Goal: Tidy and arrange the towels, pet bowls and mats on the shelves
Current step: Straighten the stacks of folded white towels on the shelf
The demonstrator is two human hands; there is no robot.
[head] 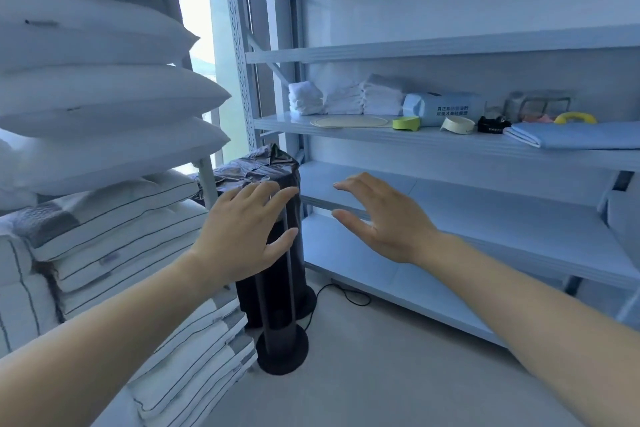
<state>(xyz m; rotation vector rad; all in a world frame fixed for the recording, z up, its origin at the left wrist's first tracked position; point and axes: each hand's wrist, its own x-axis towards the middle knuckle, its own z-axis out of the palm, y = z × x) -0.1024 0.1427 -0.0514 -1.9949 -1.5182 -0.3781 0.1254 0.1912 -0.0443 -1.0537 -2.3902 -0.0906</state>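
On the shelf (415, 141), white towels (343, 99) sit stacked at the back left corner and a round mat (349, 122) lies at the front edge. My left hand (242, 236) and right hand (384, 218) hover below, spread wide, empty. The green bowl (406, 123) and white bowl (457, 124) stand apart mid-shelf; arranging seems hardly begun
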